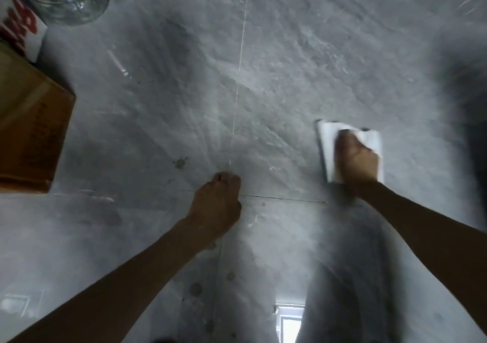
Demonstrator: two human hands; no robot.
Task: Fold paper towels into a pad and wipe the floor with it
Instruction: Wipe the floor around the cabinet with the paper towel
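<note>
A white folded paper towel pad (326,142) lies flat on the grey tiled floor (290,66) at the right. My right hand (354,159) presses down on top of it, fingers bent over the pad. My left hand (217,205) rests on the floor near a tile joint, its fingers curled under with nothing seen in them. The picture is blurred by motion.
A brown cardboard box (31,132) stands at the left edge. Behind it are a clear glass jar (71,0) with a red top and a white pack with red print (21,31). Small dark spots (180,163) mark the floor. My grey trouser leg (355,290) is at lower right.
</note>
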